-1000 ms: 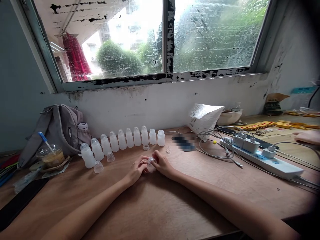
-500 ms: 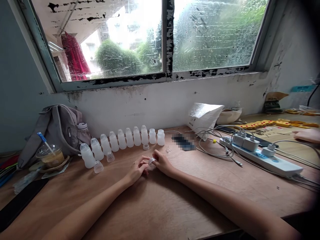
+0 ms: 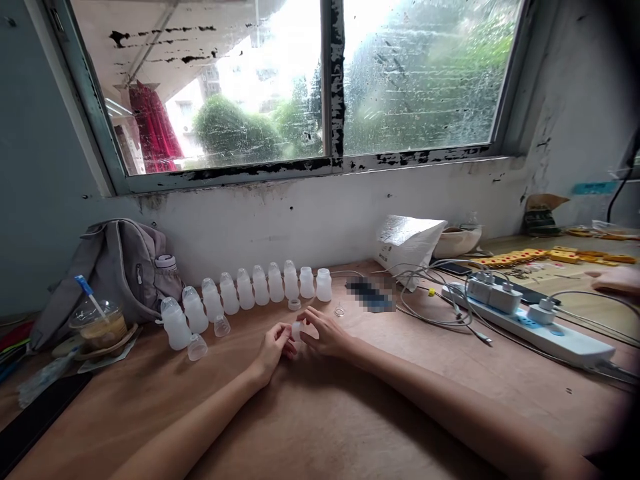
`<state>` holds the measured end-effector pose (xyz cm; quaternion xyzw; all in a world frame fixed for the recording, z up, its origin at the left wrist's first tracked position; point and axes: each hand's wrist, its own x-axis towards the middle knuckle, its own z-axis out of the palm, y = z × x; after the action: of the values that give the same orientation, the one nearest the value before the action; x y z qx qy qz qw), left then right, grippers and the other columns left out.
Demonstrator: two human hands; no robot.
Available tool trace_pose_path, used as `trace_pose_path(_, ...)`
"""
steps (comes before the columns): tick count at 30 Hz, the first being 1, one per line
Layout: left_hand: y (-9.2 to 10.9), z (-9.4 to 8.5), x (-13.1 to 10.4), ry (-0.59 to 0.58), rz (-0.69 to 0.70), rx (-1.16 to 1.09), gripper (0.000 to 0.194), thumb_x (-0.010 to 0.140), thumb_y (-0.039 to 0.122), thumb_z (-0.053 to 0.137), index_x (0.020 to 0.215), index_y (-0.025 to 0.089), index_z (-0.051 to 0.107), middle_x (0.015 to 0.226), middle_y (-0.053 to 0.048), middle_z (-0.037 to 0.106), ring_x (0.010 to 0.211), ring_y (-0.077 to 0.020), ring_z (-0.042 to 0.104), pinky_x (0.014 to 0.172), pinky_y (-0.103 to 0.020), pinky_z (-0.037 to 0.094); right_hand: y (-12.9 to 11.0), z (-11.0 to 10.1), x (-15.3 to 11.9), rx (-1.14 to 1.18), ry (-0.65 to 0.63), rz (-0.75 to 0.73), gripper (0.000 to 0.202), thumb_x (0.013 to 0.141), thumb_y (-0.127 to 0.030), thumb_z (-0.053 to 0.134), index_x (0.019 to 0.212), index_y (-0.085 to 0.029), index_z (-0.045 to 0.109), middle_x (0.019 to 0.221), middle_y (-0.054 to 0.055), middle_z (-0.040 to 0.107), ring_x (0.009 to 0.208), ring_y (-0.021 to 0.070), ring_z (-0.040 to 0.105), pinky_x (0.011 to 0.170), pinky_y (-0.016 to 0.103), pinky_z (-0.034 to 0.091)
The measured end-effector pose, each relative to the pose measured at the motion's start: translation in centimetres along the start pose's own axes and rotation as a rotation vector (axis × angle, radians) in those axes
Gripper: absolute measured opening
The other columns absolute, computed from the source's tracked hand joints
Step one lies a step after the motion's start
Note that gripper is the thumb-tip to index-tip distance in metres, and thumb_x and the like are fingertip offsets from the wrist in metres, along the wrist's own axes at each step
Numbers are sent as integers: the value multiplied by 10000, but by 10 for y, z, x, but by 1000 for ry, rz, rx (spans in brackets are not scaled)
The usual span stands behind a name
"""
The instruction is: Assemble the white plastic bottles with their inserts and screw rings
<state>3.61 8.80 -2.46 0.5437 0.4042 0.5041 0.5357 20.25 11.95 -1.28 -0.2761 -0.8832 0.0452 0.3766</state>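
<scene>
My left hand (image 3: 276,348) pinches the left side of a small white bottle collar ring (image 3: 296,331) just above the table. From the other side, the thumb and fingers of my right hand (image 3: 325,335) curve round the same ring. Behind my hands stands a row of frosted baby bottles (image 3: 260,287), several of them under clear domed caps. Two bottles at the row's right end, one of them a bare-necked bottle (image 3: 324,287), have no dome. Another white ring (image 3: 295,305) lies in front of the row, and a thin clear ring (image 3: 339,311) is right of my right hand.
Two loose clear domes (image 3: 197,348) lie front left. Further left are a drink cup (image 3: 100,327), a grey backpack (image 3: 117,267) and a black phone-like slab (image 3: 40,413). Right are cables, a power strip (image 3: 530,327), a white pouch (image 3: 407,243) and another person's hand (image 3: 617,279).
The ring has turned between my fingers and shifted slightly left. My right fingers have spread from a tight grip into a wider hold. The camera view has tilted a little.
</scene>
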Motion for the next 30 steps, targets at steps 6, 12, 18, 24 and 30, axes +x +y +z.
trace_pose_path(6,-3,-7,8,219,-83,-182,300,720,433,524,829,155,495,765,-11,547,484,-60,531,442,-173,401,27,-28,59,-482,69,220,266,821,-232,419,1070,-159,477,1082,128,500,982,235,453,852,364,333)
trace_pose_path(12,-1,-6,7,202,-91,-186,252,724,329,469,923,174,482,781,-12,539,473,-67,533,436,-181,397,67,-24,100,-672,-42,465,280,736,-250,551,977,-107,574,1227,207,417,1193,363,248,947,542,56)
trace_pose_path(18,-2,-7,7,215,-99,-183,257,720,313,451,928,166,478,854,-35,541,482,-61,528,445,-185,403,62,-29,101,-620,-131,416,135,767,-265,499,748,-184,605,824,82,632,964,254,499,954,481,130)
trace_pose_path(24,-1,-8,6,223,-97,-184,217,743,280,426,927,171,467,870,-35,540,476,-60,527,447,-189,406,12,-49,62,-511,-67,256,213,772,-313,502,915,-155,495,798,61,608,743,182,551,724,284,370)
trace_pose_path(30,-2,-8,6,221,-93,-172,179,740,260,416,892,175,457,850,-24,532,465,-59,533,434,-183,395,-9,-59,22,-349,-93,149,273,734,-421,566,810,-182,459,722,39,593,647,182,547,610,277,376)
